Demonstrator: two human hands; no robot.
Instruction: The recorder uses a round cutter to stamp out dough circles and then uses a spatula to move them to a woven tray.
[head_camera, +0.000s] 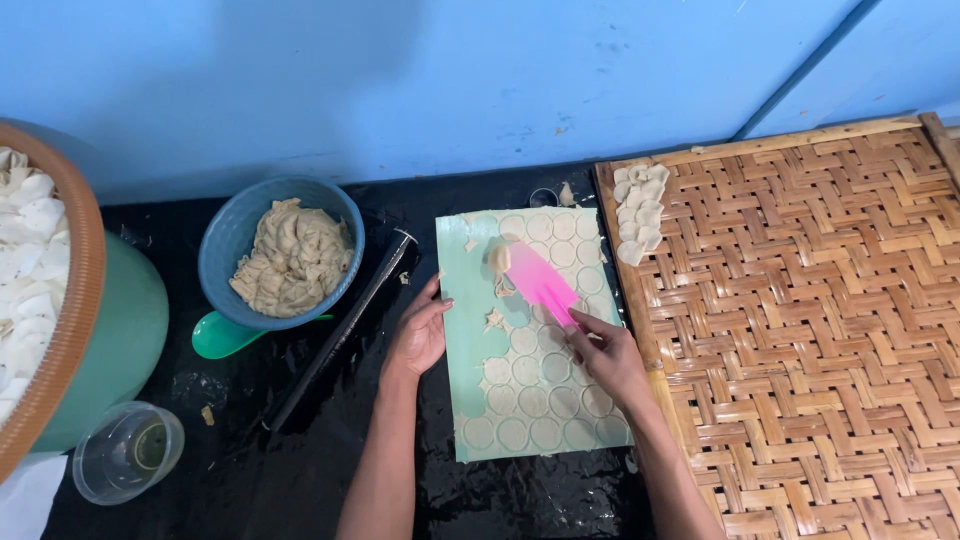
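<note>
The right hand (610, 355) is gripping a pink scraper (540, 282), pushing its blade under dough scraps (497, 262) on the mint-green cutting mat (460, 350). The left hand (420, 335) is lying flat and open, pinning the mat's near edge. Cut dough discs (530, 400) are sitting right under the right wrist; a careless stroke could tear them. Everything is resting on a wet black tabletop (300, 470) against a blue wall (400, 80), with a woven bamboo tray (820, 330) beside the right hand.
</note>
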